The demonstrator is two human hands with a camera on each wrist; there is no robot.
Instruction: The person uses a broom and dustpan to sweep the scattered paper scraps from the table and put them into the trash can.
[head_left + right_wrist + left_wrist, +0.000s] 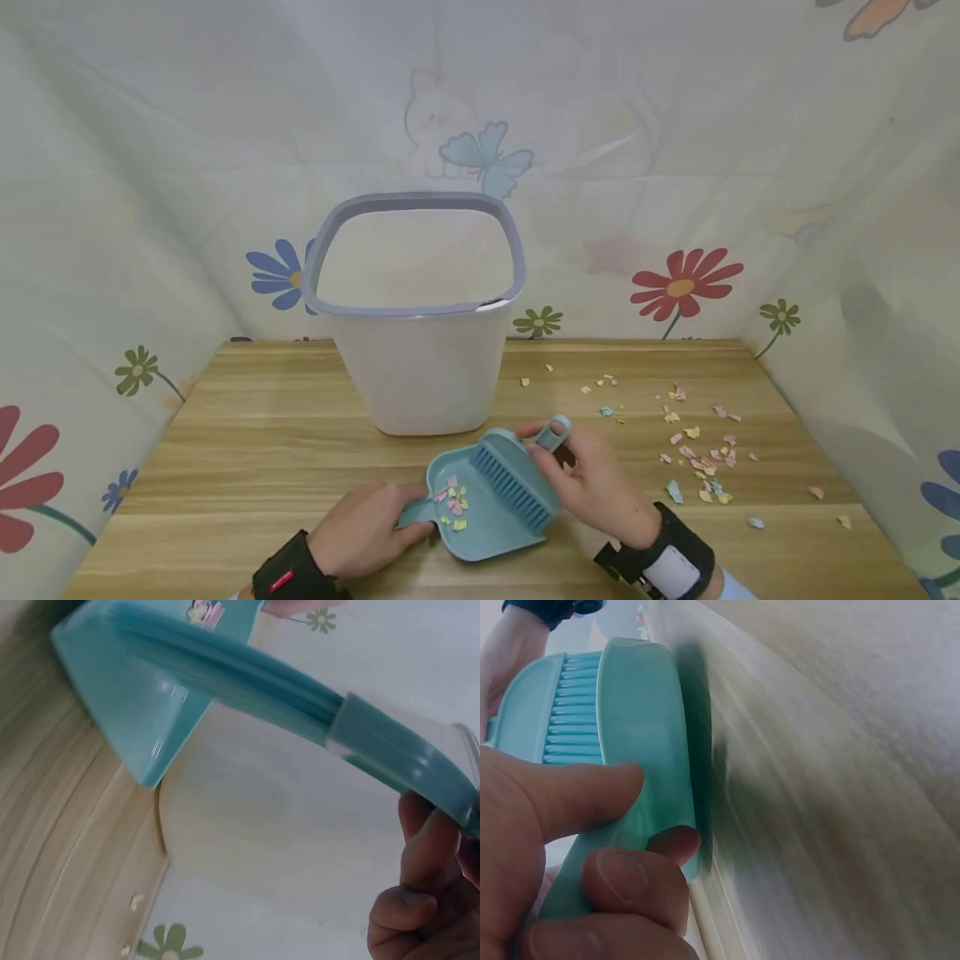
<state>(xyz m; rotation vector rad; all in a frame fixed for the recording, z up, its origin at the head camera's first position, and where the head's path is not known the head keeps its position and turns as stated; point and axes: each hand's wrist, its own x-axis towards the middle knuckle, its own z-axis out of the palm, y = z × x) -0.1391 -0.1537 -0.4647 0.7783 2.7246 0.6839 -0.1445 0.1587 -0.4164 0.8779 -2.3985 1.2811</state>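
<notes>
My left hand (pixel 372 527) grips the short handle of a light blue dustpan (pixel 487 546), thumb on top and fingers curled beneath in the left wrist view. Small pink and yellow paper scraps (pixel 454 505) lie in the pan near its handle side. In my right hand (pixel 592 482) is a matching blue hand brush (pixel 517 471), held by its handle, which ends in a loop. The brush's bristles (pixel 247 675) reach over the dustpan's right part, toward its open edge. Seen from the left wrist, the pan (pixel 641 712) is close over the wooden surface.
A tall white bin (pixel 423 375) with a grey-blue rim stands just behind the dustpan. More paper scraps (pixel 705 462) are scattered over the right side of the wooden table (pixel 247 433). Patterned cloth (pixel 600 167) hangs at the back and both sides.
</notes>
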